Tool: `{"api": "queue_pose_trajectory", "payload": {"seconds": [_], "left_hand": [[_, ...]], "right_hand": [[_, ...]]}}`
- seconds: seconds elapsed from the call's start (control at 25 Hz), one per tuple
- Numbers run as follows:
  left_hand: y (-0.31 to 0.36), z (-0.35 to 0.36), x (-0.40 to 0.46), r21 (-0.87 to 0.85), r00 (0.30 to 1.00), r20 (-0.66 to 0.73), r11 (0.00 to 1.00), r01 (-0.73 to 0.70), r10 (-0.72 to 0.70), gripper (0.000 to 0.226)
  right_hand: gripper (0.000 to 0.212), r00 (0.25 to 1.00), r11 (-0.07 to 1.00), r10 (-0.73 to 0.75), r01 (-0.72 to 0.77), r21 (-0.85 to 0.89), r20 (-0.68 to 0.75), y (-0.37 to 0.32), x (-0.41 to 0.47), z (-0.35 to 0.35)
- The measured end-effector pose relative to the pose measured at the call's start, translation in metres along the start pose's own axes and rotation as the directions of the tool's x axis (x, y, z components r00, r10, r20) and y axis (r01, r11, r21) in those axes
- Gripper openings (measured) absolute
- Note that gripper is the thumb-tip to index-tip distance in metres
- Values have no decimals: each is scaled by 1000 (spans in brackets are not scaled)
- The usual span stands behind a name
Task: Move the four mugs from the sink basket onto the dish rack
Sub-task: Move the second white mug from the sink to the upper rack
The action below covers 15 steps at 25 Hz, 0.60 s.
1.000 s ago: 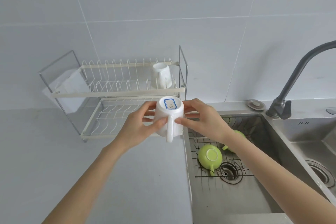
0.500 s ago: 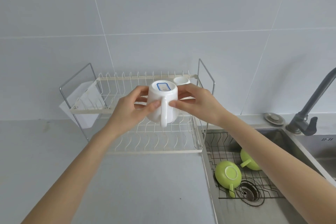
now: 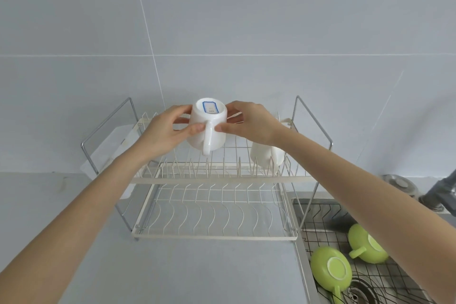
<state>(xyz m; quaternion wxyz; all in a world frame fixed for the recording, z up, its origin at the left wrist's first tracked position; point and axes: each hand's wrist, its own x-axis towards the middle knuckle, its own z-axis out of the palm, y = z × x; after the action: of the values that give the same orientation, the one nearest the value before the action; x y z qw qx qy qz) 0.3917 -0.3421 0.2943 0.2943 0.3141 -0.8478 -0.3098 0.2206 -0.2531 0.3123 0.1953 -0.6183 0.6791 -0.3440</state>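
Now both hands hold one white mug [image 3: 206,128] in the middle of the frame, above the upper tier of the dish rack [image 3: 217,180]. The mug is upside down, its base with a blue-framed label facing the camera and its handle pointing down toward the viewer. The left hand [image 3: 162,131] grips it from the left and the right hand [image 3: 251,126] from the right; the fingers [image 3: 197,129] of both hands are closed on the mug wall, with the thumbs close to the handle. To the right of it, a second white mug [image 3: 265,155] already sits between the wires of the upper tier, partly hidden behind the right wrist. The lower tier of the rack carries nothing visible. The rack stands on a grey counter [image 3: 172,274], against a grey tiled wall. At the lower right of the frame, the sink basket [image 3: 325,219] still holds two green mugs: one green mug [image 3: 330,271] lies bottom-up near the drain, and the other green mug [image 3: 367,244] lies tilted just beside it, further right.
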Motion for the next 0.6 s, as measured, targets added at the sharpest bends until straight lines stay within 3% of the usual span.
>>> {"api": "queue_pose_trajectory", "payload": {"seconds": [0.28,0.6], "left_hand": [[-33,4,16,13,972,176,988,154,-154,40],[-38,10,21,185,924,276,958,220,-265,41]], "right_hand": [[44,992,996,79,-75,-38,96,20,34,32],[45,987,992,108,-98,-81,123,32,36,46]]}}
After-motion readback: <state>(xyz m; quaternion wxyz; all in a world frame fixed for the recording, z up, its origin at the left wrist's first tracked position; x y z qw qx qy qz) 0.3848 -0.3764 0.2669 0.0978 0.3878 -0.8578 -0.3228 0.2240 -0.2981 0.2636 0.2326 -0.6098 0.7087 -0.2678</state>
